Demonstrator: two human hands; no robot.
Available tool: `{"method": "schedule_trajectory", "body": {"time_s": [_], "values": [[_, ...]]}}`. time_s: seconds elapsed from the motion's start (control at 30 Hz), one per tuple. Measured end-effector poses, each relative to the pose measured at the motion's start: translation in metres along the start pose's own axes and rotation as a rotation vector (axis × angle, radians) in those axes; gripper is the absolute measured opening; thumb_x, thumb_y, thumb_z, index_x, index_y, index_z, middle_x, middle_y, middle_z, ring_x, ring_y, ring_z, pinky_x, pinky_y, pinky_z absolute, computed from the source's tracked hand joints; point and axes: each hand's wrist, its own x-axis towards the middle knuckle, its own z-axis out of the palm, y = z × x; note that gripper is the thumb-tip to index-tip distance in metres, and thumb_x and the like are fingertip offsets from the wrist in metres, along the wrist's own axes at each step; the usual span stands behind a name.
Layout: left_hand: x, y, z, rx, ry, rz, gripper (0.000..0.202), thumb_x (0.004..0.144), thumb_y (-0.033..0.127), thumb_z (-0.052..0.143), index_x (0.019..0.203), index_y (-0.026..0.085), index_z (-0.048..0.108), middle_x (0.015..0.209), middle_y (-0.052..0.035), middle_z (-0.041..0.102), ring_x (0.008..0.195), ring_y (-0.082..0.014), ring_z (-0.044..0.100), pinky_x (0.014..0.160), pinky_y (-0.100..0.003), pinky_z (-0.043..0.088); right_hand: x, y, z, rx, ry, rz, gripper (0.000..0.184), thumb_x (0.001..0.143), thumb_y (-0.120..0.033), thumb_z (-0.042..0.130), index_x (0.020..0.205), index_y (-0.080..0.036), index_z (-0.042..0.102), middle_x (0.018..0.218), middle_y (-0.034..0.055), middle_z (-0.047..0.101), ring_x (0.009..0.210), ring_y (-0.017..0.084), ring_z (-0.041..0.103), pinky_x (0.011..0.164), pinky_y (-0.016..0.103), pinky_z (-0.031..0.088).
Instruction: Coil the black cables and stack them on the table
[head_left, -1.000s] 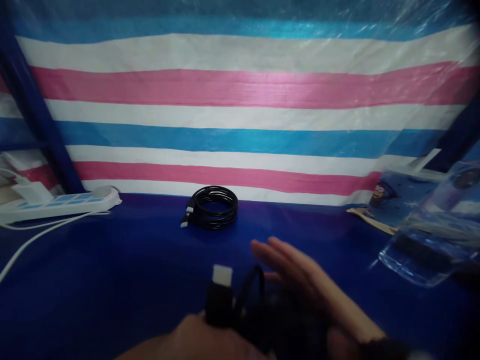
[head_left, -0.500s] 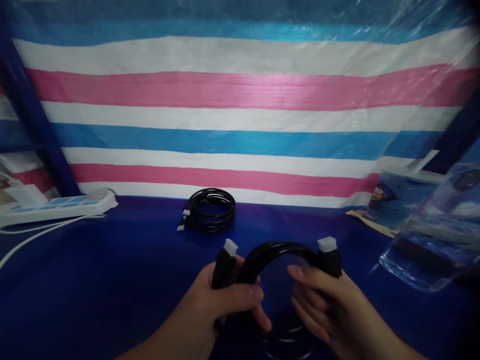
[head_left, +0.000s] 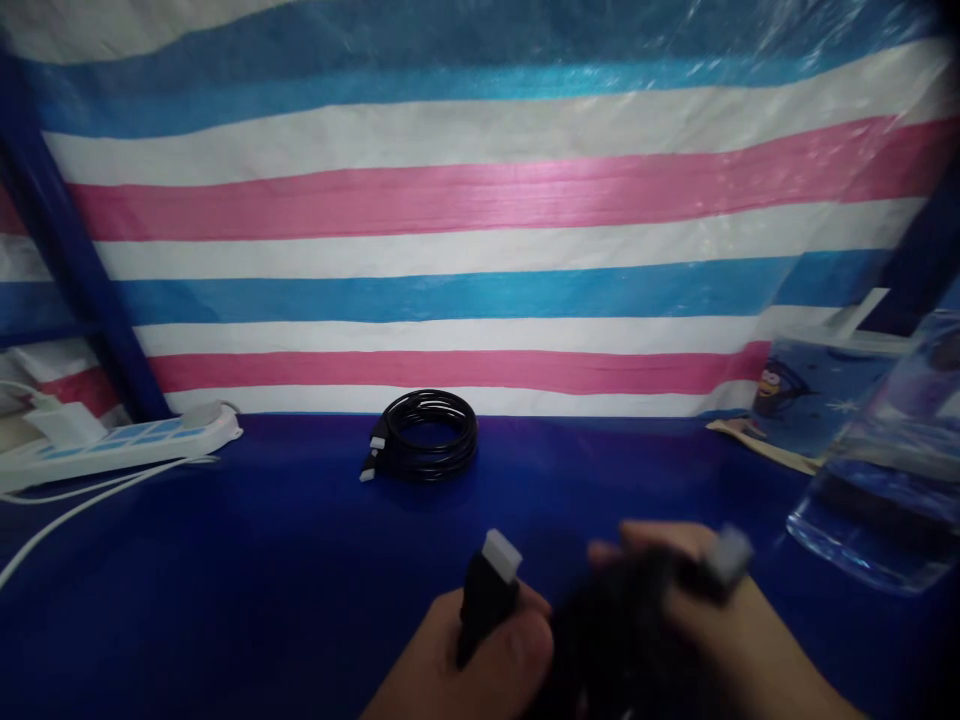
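Observation:
A coiled black cable (head_left: 600,640) is between my two hands near the bottom edge, dark and smeared by motion. My left hand (head_left: 487,660) is closed on it, the thumb pressed near one plug (head_left: 484,600), which points up and wears a pale cap. On the other side my right hand (head_left: 727,630) is blurred, its fingers bent around the coil. The second plug (head_left: 720,570), capped in pale plastic too, sticks out over that hand. Another black cable coil (head_left: 472,440) lies on the blue table behind, its two capped plugs at its left side.
A white power strip (head_left: 217,432) with a plugged-in adapter (head_left: 67,427) and white cords lies at the left. On the right stand a clear water container (head_left: 862,540) and a blue printed pouch or box (head_left: 832,390). Striped plastic sheeting (head_left: 480,200) hangs behind the table.
Both hands have moved lower and to the right with the cable. The right hand has turned over the coil, and its plug now tilts to the right. The view has tilted slightly.

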Motion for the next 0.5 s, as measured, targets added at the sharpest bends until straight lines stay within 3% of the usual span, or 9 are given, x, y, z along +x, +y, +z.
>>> {"method": "schedule_trajectory", "body": {"time_s": [0.1, 0.23, 0.37, 0.5], "values": [[0.023, -0.014, -0.003, 0.174, -0.123, 0.06, 0.038, 0.074, 0.053, 0.058, 0.093, 0.022, 0.069, 0.094, -0.0053, 0.067, 0.092, -0.0226, 0.06, 0.086, -0.036, 0.04, 0.01, 0.002, 0.0, 0.265, 0.125, 0.1, 0.054, 0.076, -0.059, 0.048, 0.049, -0.021, 0.022, 0.039, -0.007, 0.017, 0.037, 0.006, 0.02, 0.042, 0.024, 0.033], [0.035, -0.009, -0.002, 0.379, -0.2, 0.181, 0.019, 0.075, 0.033, 0.062, 0.089, 0.026, 0.072, 0.098, -0.0016, 0.068, 0.101, -0.0235, 0.058, 0.095, -0.034, 0.035, 0.008, 0.007, 0.011, 0.424, 0.092, 0.157, 0.055, 0.077, -0.061, 0.048, 0.049, -0.019, 0.027, 0.037, -0.0058, 0.023, 0.04, 0.007, 0.033, 0.047, 0.02, 0.038], [0.025, -0.004, -0.001, 0.391, -0.27, 0.257, 0.017, 0.08, 0.03, 0.057, 0.081, 0.026, 0.074, 0.091, -0.0001, 0.069, 0.092, -0.0191, 0.06, 0.088, -0.027, 0.04, 0.004, 0.011, 0.025, 0.254, 0.091, 0.129, 0.058, 0.076, -0.068, 0.043, 0.049, -0.019, 0.033, 0.036, -0.0049, 0.028, 0.036, 0.006, 0.031, 0.038, 0.018, 0.029], [0.022, -0.032, -0.006, 0.354, -0.141, 0.183, 0.022, 0.075, 0.042, 0.061, 0.074, 0.021, 0.07, 0.071, -0.0018, 0.065, 0.075, -0.0175, 0.06, 0.072, -0.026, 0.045, 0.003, 0.008, 0.024, -0.054, 0.134, -0.039, 0.054, 0.076, -0.066, 0.046, 0.054, -0.019, 0.035, 0.044, -0.0044, 0.033, 0.04, 0.006, 0.027, 0.037, 0.019, 0.023]]}}
